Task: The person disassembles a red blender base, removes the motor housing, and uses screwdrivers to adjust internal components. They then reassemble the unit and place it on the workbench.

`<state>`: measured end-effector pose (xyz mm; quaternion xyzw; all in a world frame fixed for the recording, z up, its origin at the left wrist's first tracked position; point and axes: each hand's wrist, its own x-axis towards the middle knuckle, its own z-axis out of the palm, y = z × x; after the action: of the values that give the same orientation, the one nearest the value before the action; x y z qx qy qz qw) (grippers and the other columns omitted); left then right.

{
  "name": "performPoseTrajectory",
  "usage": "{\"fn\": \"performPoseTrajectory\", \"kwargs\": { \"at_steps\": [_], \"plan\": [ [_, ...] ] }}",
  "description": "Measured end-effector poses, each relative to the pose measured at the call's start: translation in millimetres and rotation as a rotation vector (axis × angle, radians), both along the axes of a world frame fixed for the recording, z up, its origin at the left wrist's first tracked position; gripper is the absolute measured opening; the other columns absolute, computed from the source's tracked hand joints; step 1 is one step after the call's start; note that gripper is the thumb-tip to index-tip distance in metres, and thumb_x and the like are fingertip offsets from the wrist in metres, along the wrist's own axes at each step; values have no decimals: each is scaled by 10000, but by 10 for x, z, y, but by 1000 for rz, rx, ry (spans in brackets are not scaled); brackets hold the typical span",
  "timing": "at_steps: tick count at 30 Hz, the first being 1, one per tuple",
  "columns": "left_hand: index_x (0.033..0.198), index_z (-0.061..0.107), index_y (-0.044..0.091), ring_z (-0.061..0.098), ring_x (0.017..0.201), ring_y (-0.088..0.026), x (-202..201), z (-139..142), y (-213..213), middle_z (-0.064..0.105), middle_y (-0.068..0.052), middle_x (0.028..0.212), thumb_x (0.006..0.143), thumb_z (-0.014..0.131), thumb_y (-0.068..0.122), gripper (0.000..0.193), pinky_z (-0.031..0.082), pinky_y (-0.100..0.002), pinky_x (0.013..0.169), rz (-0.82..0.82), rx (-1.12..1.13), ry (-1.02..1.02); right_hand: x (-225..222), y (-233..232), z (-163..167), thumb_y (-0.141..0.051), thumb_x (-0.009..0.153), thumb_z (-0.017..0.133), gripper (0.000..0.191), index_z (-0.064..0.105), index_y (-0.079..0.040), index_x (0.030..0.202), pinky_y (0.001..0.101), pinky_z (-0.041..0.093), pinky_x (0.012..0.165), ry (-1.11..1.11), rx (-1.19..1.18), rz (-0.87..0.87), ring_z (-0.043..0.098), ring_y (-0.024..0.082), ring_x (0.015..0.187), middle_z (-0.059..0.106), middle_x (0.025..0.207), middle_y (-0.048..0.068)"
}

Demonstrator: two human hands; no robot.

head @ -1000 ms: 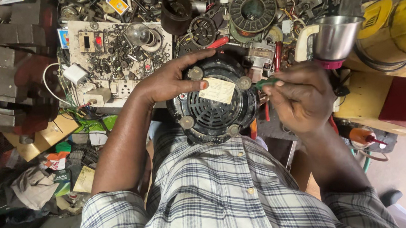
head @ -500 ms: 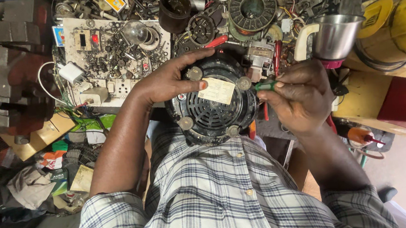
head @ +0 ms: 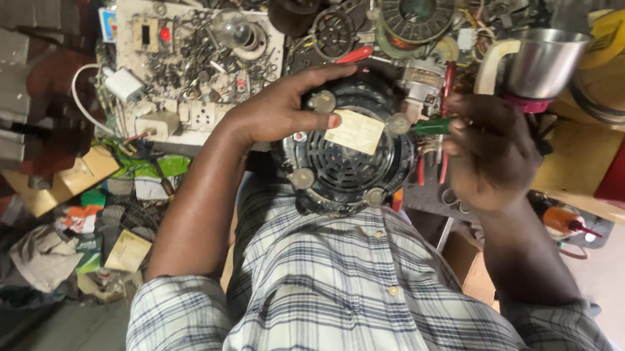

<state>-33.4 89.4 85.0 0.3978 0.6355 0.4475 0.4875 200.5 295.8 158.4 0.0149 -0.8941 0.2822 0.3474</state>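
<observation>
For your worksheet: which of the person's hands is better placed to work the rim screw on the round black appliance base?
The right hand: it holds the green-handled screwdriver at the black base. The left hand is spread over its top.

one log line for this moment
left hand: steadies black round motor housing | right hand: green-handled screwdriver at housing's edge

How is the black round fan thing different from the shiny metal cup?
The black round housing is dark, flat and slotted like a grille, with a pale paper label; the metal cup is shiny, smooth and plain. The left hand rests on the housing and the right hand works at its edge, while nobody touches the cup. Both are round.
</observation>
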Motion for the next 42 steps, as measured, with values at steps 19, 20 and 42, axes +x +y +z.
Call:
{"fn": "performPoseTrajectory", "kwargs": {
  "at_steps": [19,20,42],
  "plan": [
    [1576,431,238,478,1495,-298,-11,-41,-8,493,-133,1614,867,812,391,820,378,-448,1224,-14,69,-6,-5,-12,-47,-107,933,884,324,575,-53,1017,363,513,733,86,43,-27,630,274,911,628,1031,150],
    [1576,431,237,477,1496,-298,-10,-41,-5,492,-132,1614,870,813,390,817,381,-448,1223,-15,72,2,1,-6,-47,-101,949,874,312,579,-42,1033,351,521,725,69,38,-22,635,278,924,634,1054,167],
    [1565,444,228,455,1499,-285,0,-93,-19,463,-120,1626,865,826,359,809,381,-429,1219,8,79,-1,7,-50,54,-1,990,855,288,579,-54,1051,352,536,772,19,16,-14,655,274,990,665,1071,157]
  ]
}}
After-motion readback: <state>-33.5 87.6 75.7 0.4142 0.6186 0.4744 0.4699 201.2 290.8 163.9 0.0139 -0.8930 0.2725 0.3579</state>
